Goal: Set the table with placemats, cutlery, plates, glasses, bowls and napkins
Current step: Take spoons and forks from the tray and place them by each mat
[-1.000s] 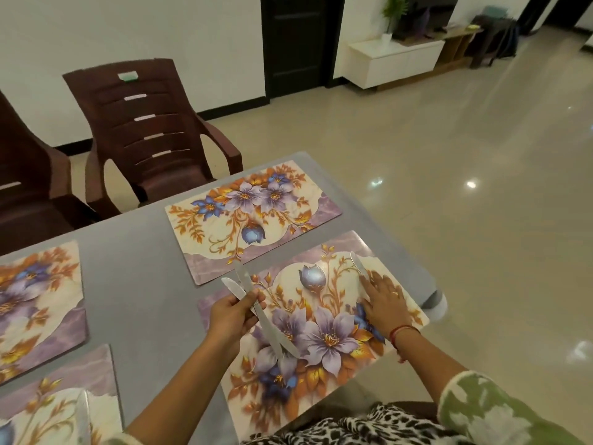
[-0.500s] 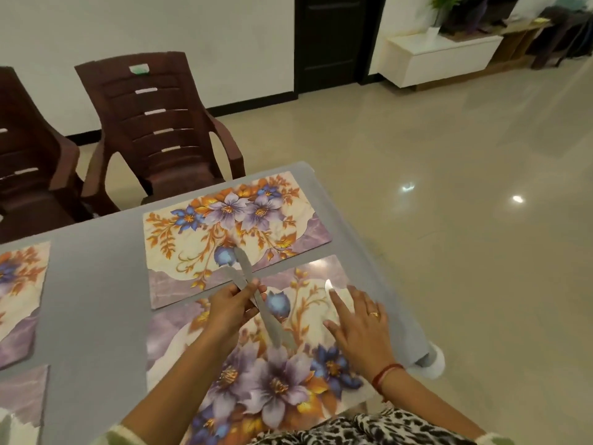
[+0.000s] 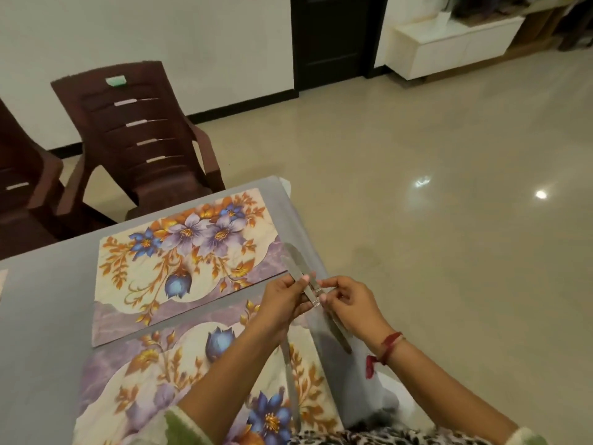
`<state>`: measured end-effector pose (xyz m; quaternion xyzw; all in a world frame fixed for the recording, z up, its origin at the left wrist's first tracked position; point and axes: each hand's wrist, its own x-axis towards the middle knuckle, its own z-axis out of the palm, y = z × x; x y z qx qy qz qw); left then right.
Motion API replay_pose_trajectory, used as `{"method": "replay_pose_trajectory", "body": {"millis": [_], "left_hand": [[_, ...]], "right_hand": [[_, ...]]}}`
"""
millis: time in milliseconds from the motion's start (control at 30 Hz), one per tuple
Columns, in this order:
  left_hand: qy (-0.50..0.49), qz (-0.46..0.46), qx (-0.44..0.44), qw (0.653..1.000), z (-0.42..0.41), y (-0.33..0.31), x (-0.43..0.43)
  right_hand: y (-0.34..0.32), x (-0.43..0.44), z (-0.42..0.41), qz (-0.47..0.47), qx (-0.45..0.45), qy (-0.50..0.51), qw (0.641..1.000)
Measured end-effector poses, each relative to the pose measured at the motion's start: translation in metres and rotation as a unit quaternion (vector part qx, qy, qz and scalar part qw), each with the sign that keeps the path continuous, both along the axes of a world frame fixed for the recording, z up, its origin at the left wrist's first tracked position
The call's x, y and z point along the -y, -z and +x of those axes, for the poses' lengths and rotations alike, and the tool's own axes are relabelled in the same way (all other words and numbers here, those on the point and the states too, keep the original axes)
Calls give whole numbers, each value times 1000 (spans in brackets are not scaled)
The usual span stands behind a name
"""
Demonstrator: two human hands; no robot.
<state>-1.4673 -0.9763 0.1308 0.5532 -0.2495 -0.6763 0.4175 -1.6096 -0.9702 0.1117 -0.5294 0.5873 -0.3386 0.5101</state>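
My left hand (image 3: 282, 300) grips two silver knives (image 3: 296, 263) above the table's right edge, their blades pointing away from me. Facing it, my right hand (image 3: 349, 305) pinches the handle of one of them between thumb and fingertips. That handle runs down toward my right wrist. Another knife (image 3: 291, 387) lies along the right side of the near floral placemat (image 3: 154, 374). A second floral placemat (image 3: 179, 261) lies just beyond it on the grey table (image 3: 48, 316), with nothing on it.
Two dark brown plastic chairs (image 3: 138, 139) (image 3: 19, 187) stand at the table's far side. The table's right edge drops to a glossy tiled floor (image 3: 433, 252). A dark door (image 3: 333, 36) and a white low cabinet (image 3: 449, 49) stand far back.
My right hand lifted off the knife it laid on the near placemat and came across to the knives in my left hand. My left hand moved right, toward the table edge.
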Motion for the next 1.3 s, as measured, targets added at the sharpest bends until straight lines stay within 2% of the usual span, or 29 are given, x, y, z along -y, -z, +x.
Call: {"method": "replay_pose_trajectory", "body": {"millis": [133, 267, 400, 467, 667, 800, 1000, 1300], "left_hand": [[-2, -7, 26, 1000, -37, -4, 15], [-78, 5, 40, 996, -76, 3, 37], [-172, 13, 40, 984, -126, 5, 73], [-194, 10, 29, 981, -153, 4, 91], [-240, -9, 48, 970, -206, -13, 135], [-267, -12, 76, 961, -209, -21, 151], [-330, -17, 84, 940, -186, -24, 167], [-472, 5, 29, 881, -106, 5, 234]], "right_hand": [[5, 8, -33, -22, -15, 37, 999], [8, 37, -87, -55, -54, 51, 996], [9, 92, -157, -47, -9, -25, 999], [2, 121, -190, -56, -14, -71, 996], [-14, 184, -254, -48, -11, -68, 996], [-14, 209, -255, -19, 40, -54, 998], [-16, 252, -236, 17, 69, -127, 989], [-15, 381, -154, -2, -3, -238, 971]]}}
